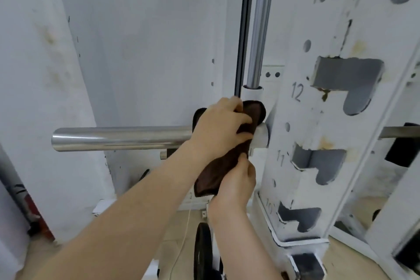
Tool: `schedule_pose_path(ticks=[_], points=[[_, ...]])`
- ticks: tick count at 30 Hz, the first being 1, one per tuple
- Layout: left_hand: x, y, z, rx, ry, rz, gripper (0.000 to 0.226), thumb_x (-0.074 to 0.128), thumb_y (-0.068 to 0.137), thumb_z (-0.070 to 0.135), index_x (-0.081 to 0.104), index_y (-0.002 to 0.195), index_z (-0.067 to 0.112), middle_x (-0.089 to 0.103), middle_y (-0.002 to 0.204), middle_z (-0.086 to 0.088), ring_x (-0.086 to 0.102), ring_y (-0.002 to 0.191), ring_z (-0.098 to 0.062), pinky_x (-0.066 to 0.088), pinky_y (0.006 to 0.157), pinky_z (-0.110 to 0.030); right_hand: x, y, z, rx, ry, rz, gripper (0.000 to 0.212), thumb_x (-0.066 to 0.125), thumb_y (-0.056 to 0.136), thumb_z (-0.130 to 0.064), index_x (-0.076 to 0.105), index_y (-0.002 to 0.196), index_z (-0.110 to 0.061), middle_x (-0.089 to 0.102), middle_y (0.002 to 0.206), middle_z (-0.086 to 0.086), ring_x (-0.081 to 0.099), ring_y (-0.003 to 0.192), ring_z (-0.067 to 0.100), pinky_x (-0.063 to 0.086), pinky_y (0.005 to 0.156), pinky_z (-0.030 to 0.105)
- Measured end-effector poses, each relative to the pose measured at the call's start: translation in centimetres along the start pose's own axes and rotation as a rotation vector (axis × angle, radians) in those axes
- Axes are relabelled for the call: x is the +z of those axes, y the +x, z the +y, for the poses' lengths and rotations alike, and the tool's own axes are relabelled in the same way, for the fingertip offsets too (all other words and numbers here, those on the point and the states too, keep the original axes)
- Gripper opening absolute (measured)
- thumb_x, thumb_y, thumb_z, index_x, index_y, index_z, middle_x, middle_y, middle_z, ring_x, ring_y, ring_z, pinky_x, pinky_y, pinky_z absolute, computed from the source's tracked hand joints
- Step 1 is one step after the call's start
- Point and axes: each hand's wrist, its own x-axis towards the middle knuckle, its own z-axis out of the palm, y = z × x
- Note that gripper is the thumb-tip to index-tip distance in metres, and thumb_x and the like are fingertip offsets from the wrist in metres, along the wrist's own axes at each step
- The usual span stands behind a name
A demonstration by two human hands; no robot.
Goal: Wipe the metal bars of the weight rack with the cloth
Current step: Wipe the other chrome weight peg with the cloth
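Observation:
A shiny horizontal metal bar sticks out leftward from the white weight rack upright. A dark brown cloth is draped over the bar's inner end, close to the rack. My left hand grips the cloth around the bar from above. Below it, my right hand pinches the cloth's hanging lower end. A vertical chrome bar rises just above the cloth from a white collar.
The rack upright has numbered hook slots marked 10 to 13. A white wall lies behind the bars. A black weight plate stands on the floor below my right arm. Another steel bar shows at the right edge.

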Motion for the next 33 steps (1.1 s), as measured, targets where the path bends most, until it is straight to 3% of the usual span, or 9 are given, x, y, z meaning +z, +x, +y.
schedule_pose_path(ticks=[5, 12, 14, 18, 21, 25, 28, 31, 33], points=[[3.9, -1.3, -0.8, 0.488, 0.234, 0.057, 0.03, 0.062, 0.087, 0.01, 0.068, 0.116, 0.012, 0.064, 0.119, -0.006, 0.057, 0.111, -0.028, 0.044, 0.094, -0.041, 0.2, 1.2, 0.7, -0.101, 0.047, 0.068, 0.029, 0.048, 0.092, -0.025, 0.066, 0.115, -0.024, 0.071, 0.113, 0.001, 0.067, 0.106, 0.021, 0.052, 0.096, 0.047], [1.5, -1.5, -3.3, 0.829, 0.424, -0.13, 0.043, 0.036, 0.097, 0.017, 0.057, 0.132, 0.026, 0.048, 0.146, 0.007, 0.033, 0.141, -0.023, 0.029, 0.113, -0.04, 1.2, 0.9, 1.9, -0.044, 0.044, 0.008, 0.036, 0.046, 0.091, -0.021, 0.063, 0.119, -0.035, 0.069, 0.117, -0.004, 0.065, 0.109, 0.018, 0.05, 0.098, 0.046], [1.4, -2.6, -4.0, 0.673, 0.454, -0.062, 0.041, 0.045, 0.094, 0.026, 0.055, 0.134, 0.021, 0.051, 0.143, 0.001, 0.043, 0.135, -0.023, 0.035, 0.109, -0.038, 0.7, 0.7, 2.1, -0.036, -0.007, 0.006, 0.037, 0.047, 0.093, -0.01, 0.063, 0.116, -0.035, 0.07, 0.114, 0.0, 0.068, 0.103, 0.02, 0.054, 0.093, 0.046], [0.6, -0.8, -1.4, 0.026, 0.338, -0.121, 0.04, 0.037, 0.093, 0.049, 0.059, 0.094, 0.016, 0.063, 0.094, -0.004, 0.059, 0.082, -0.026, 0.042, 0.061, -0.035, 0.3, 0.1, 0.8, -0.107, -0.082, 0.048, 0.037, 0.044, 0.094, -0.004, 0.052, 0.119, -0.031, 0.065, 0.113, -0.001, 0.065, 0.098, 0.017, 0.057, 0.082, 0.035], [0.1, 3.2, -0.4, -0.204, 0.226, -0.516, 0.052, 0.025, 0.096, 0.058, 0.054, 0.08, 0.018, 0.06, 0.093, -0.007, 0.052, 0.079, -0.025, 0.043, 0.074, -0.036, 0.6, 0.2, -0.2, -0.162, -0.117, 0.021, 0.039, 0.046, 0.094, -0.007, 0.048, 0.126, -0.03, 0.062, 0.117, -0.002, 0.063, 0.101, 0.015, 0.055, 0.087, 0.034], [-0.2, 5.6, -0.9, -0.31, -0.006, -0.805, 0.066, 0.026, 0.095, 0.063, 0.062, 0.116, 0.011, 0.059, 0.126, -0.012, 0.056, 0.106, -0.027, 0.041, 0.094, -0.036, 0.6, 1.1, -0.5, -0.002, -0.036, 0.023, 0.029, 0.051, 0.094, -0.02, 0.053, 0.122, -0.031, 0.063, 0.117, 0.002, 0.063, 0.099, 0.019, 0.055, 0.088, 0.044], [0.7, 4.1, 0.8, -0.158, 0.215, -0.55, 0.056, 0.026, 0.099, 0.055, 0.051, 0.074, 0.012, 0.06, 0.085, -0.008, 0.053, 0.075, -0.023, 0.039, 0.067, -0.032, -0.2, 1.4, 0.0, 0.167, 0.044, 0.01, 0.026, 0.051, 0.096, -0.029, 0.06, 0.121, -0.026, 0.064, 0.115, 0.004, 0.062, 0.099, 0.019, 0.059, 0.078, 0.042], [1.2, 1.6, 1.2, 0.008, 0.396, -0.224, 0.04, 0.034, 0.101, 0.043, 0.05, 0.08, 0.013, 0.046, 0.067, 0.0, 0.052, 0.068, -0.024, 0.027, 0.053, -0.031, -0.4, 1.5, 0.5, 0.215, 0.095, -0.016, 0.024, 0.05, 0.098, -0.027, 0.063, 0.117, -0.023, 0.068, 0.112, 0.004, 0.063, 0.102, 0.02, 0.059, 0.079, 0.042], [1.9, -0.5, -0.4, 0.265, 0.36, -0.042, 0.021, 0.052, 0.095, 0.031, 0.061, 0.09, 0.013, 0.061, 0.083, -0.003, 0.061, 0.081, -0.029, 0.042, 0.067, -0.037, -0.1, 1.5, 0.9, 0.217, 0.089, -0.001, 0.025, 0.048, 0.098, -0.024, 0.062, 0.119, -0.023, 0.069, 0.112, 0.004, 0.064, 0.102, 0.02, 0.058, 0.077, 0.039]])
